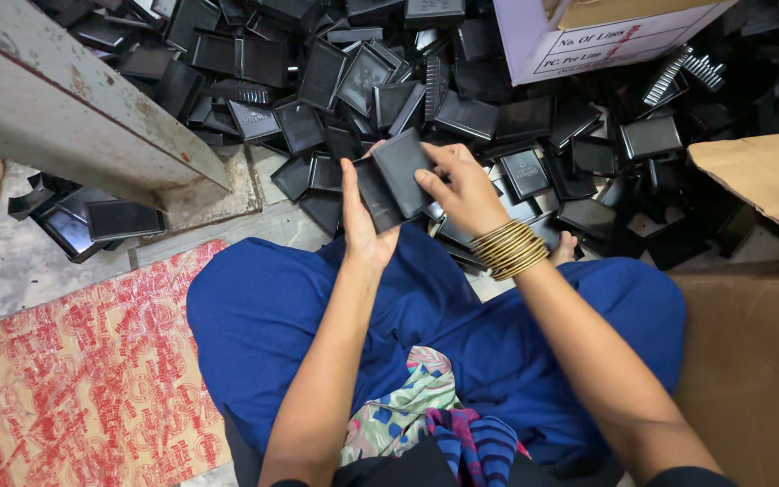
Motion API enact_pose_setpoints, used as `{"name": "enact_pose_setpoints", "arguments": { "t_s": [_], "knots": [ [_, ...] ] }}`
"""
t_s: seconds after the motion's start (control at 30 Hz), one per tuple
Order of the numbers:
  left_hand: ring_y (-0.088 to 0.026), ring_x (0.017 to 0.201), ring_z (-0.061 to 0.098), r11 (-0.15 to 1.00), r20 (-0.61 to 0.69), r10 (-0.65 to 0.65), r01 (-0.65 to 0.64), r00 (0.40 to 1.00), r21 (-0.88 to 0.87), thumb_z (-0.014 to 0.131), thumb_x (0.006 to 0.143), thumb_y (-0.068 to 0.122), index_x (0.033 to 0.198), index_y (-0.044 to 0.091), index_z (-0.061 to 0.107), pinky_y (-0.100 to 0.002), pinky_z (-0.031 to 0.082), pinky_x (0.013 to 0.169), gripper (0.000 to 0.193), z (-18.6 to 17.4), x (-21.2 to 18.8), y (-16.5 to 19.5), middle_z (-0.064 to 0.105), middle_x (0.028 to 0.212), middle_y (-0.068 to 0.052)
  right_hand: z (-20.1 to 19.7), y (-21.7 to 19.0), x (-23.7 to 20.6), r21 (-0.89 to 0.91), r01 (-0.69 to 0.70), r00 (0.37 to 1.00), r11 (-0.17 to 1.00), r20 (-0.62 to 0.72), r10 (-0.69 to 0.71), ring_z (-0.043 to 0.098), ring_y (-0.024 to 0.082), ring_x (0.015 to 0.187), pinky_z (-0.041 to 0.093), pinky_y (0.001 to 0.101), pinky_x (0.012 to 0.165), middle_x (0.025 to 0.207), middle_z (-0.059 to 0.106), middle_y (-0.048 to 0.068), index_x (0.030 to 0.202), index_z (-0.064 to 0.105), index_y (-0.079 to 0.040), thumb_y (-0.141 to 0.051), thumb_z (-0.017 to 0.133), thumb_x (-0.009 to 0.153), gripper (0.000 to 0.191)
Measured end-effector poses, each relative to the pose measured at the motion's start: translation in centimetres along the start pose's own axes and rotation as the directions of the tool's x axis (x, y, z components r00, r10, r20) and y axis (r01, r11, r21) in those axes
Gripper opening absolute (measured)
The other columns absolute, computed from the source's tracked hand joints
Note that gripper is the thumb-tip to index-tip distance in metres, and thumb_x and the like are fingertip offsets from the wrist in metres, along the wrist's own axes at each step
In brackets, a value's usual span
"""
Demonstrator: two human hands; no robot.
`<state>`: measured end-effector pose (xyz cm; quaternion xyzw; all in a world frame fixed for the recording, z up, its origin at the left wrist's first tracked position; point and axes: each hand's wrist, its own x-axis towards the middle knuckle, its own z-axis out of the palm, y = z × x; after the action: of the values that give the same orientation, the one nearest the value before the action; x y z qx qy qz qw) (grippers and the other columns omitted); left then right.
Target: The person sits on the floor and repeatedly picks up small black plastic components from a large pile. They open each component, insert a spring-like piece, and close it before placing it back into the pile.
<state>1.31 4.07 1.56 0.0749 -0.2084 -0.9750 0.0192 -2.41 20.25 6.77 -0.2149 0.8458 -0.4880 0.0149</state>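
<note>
Now holding two black plastic cases (pixel 392 183) over the lap, before the floor pile (pixel 498 99).
Left hand (pixel 360 221) cupping beneath, right hand (pixel 463 191) pinching the top case's edge; probably light, stiff, slick, best gripped by the rims.

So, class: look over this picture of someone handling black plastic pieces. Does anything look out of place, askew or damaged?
Nothing looks broken. The black plastic pieces lie in a loose, jumbled heap on the floor, tilted every way. Both the left hand and the right hand hold a small stack of black pieces above it.
</note>
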Motion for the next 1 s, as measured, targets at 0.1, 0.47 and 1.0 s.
{"name": "enact_pose_setpoints", "arguments": {
  "t_s": [0.1,0.47,1.0],
  "knots": [
    [-0.019,0.119,0.062,0.996,0.081,0.066,-0.070,0.995,0.050,0.040,0.113,0.053,0.144,0.008,0.056,-0.035,0.051,0.104,0.057,-0.2,0.0,-0.5,0.064,0.132,-0.006,0.5,-0.4,-0.5,-0.177,-0.040,0.999,0.983,-0.021,0.036,0.068,0.022,0.097,0.054,0.0334,0.084,0.112,0.069,0.012,0.139,0.065,-0.004,-0.023,0.069,0.104,0.040],
    [-0.020,0.127,0.060,0.963,0.073,0.170,-0.182,0.983,0.198,0.033,0.109,0.056,0.149,0.007,0.050,-0.034,0.048,0.110,0.066,0.1,-0.2,-0.3,0.061,0.139,-0.009,-0.1,-1.7,-0.1,0.453,-0.170,0.976,0.875,0.203,0.084,0.065,0.016,0.109,0.056,0.0315,0.093,0.116,0.065,0.009,0.129,0.046,-0.009,-0.023,0.084,0.083,0.061],
    [-0.014,0.116,0.062,0.893,0.022,0.257,-0.246,0.966,0.377,0.036,0.106,0.059,0.154,0.010,0.044,-0.030,0.053,0.100,0.069,0.3,-0.5,0.3,0.059,0.135,-0.004,2.1,-3.0,-1.5,0.201,-0.030,0.994,0.979,0.113,0.008,0.069,0.025,0.114,0.057,0.0370,0.097,0.123,0.063,0.012,0.125,0.048,-0.007,-0.024,0.088,0.080,0.062]
  ]
}}
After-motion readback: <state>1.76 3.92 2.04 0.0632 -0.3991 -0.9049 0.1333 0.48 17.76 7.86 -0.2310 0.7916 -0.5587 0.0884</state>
